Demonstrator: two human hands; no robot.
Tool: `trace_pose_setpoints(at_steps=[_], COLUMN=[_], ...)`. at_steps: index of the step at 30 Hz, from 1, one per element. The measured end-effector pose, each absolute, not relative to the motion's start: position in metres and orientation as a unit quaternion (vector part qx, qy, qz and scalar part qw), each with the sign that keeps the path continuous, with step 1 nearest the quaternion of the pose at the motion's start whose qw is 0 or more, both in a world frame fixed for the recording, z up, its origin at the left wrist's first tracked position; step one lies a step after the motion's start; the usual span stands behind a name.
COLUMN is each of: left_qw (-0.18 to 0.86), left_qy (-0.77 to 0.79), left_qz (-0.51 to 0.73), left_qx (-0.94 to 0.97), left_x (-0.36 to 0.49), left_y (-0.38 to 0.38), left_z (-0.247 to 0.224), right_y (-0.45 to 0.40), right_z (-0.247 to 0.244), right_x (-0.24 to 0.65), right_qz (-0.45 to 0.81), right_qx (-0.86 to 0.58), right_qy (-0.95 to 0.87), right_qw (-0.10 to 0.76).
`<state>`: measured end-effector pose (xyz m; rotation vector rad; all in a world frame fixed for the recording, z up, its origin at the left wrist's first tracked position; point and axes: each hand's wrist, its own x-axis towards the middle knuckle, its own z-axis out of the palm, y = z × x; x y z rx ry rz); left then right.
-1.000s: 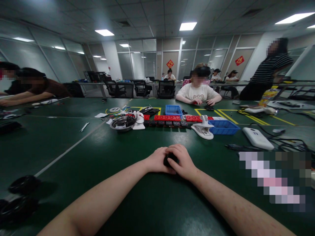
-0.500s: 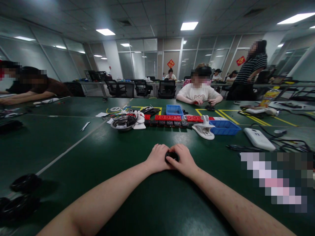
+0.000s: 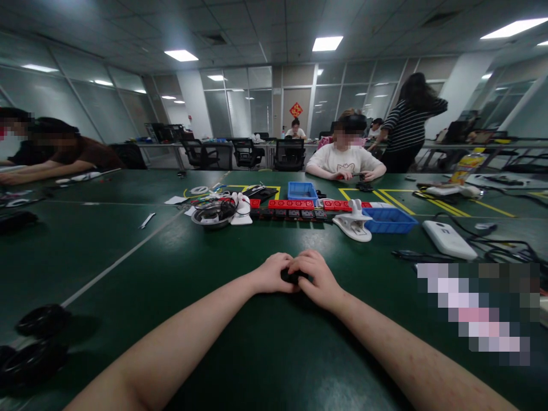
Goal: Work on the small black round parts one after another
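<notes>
A small black ring-shaped thing (image 3: 290, 277) is between my two hands, low over the green table in the middle of the view; its exact kind is hard to make out. My left hand (image 3: 273, 272) grips it from the left with curled fingers. From the right, my right hand (image 3: 317, 276) closes on it too, its fingers arched over the top and the thumb along the near side. Most of the ring is covered by the fingers. At the lower left lie several larger glossy black rings (image 3: 36, 361), apart from both hands.
Beyond my hands stand a red and black row of modules (image 3: 295, 209), a metal bowl (image 3: 213, 216) of wires, a white clamp (image 3: 353, 221) and a blue bin (image 3: 389, 221). Right lie a white device (image 3: 448, 240) and black cables (image 3: 509, 245). A person (image 3: 346, 157) sits opposite.
The black thing has tilted, so its hollow no longer shows. My right hand's fingers have shifted left over its top. In the background, the standing person in stripes has turned and moved left.
</notes>
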<state>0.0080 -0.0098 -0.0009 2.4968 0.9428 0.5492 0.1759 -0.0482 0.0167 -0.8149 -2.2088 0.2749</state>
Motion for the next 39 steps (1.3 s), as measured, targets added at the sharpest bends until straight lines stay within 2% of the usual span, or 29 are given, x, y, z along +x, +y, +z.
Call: trace_pose_setpoints(at_steps=[5, 10, 18, 24, 32, 39], left_qw=[0.202, 0.164, 0.070, 0.088, 0.186, 0.192], left_qy=[0.338, 0.382, 0.448, 0.439, 0.366, 0.335], left_qz=[0.187, 0.206, 0.182, 0.191, 0.195, 0.188], left_qx=[0.900, 0.886, 0.872, 0.873, 0.891, 0.903], left_x=[0.009, 0.013, 0.020, 0.019, 0.011, 0.007], left_y=[-0.011, -0.019, -0.024, -0.022, -0.013, -0.007], left_z=[0.001, 0.002, -0.002, 0.001, 0.003, -0.004], right_y=[-0.049, -0.046, -0.041, -0.041, -0.042, -0.045], right_z=[0.015, 0.011, 0.008, 0.010, 0.014, 0.014], right_x=[0.175, 0.175, 0.174, 0.174, 0.176, 0.176], right_qz=[0.102, 0.078, 0.056, 0.060, 0.118, 0.134], right_qx=[-0.309, -0.373, -0.437, -0.434, -0.341, -0.314], right_qy=[-0.859, -0.830, -0.828, -0.828, -0.855, -0.847], right_qw=[0.395, 0.407, 0.347, 0.350, 0.373, 0.407])
